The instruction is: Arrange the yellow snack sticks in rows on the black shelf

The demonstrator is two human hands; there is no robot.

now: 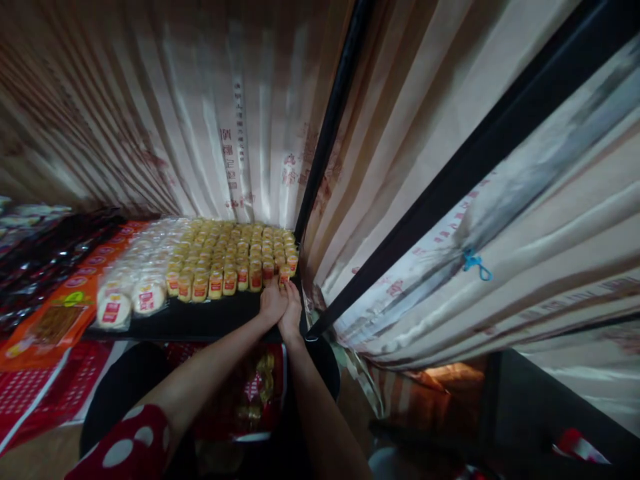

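Small yellow packaged cakes (229, 280) with red labels stand in close rows on a dark table (200, 321). At the front right corner of the rows, my left hand (273, 303) and my right hand (291, 308) meet, side by side, with fingers closed around one small yellow packaged cake (285, 274). The fingertips are partly hidden behind the hands. Below the table edge, between my forearms, sits a red box or bag (277, 407) with more yellow packs (265, 377) inside, dimly seen.
To the left lie round white wrapped cakes (150, 298), orange packets (55, 317) and dark shiny packs (50, 260). A pleated fabric curtain (200, 120) hangs behind. Black poles (425, 220) slant at the right, with a blue tie (477, 263) on the fabric.
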